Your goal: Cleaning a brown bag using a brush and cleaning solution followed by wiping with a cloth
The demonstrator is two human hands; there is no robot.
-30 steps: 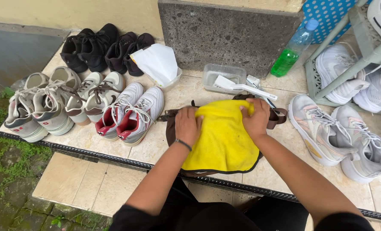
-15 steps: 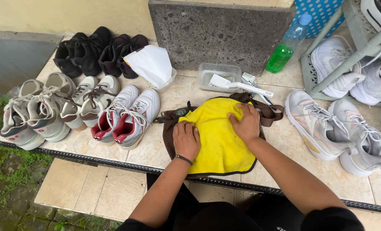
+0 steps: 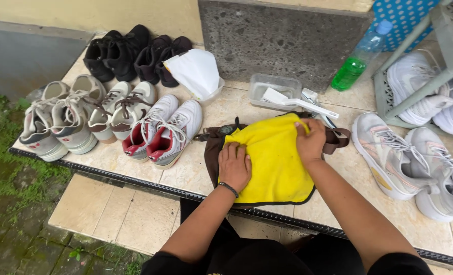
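A yellow cloth (image 3: 273, 158) lies spread over a brown bag (image 3: 212, 147) on the tiled ledge. My left hand (image 3: 234, 165) rests flat on the cloth's left edge, fingers together, a dark bracelet at the wrist. My right hand (image 3: 310, 141) presses on the cloth's upper right corner with fingers curled, close to the bag's brown strap (image 3: 337, 140). The cloth hides most of the bag.
Several pairs of sneakers line the ledge: white-and-red (image 3: 164, 132), grey (image 3: 58, 122) and black (image 3: 119, 51) to the left, light ones (image 3: 407, 163) to the right. Behind the bag are a clear tray with brushes (image 3: 280, 90), a white cloth (image 3: 196, 71), a green-liquid bottle (image 3: 356, 60) and a shoe rack (image 3: 435, 76).
Both hands slid toward me on the yellow cloth, the left one further down its left side. The cloth stays spread over the bag.
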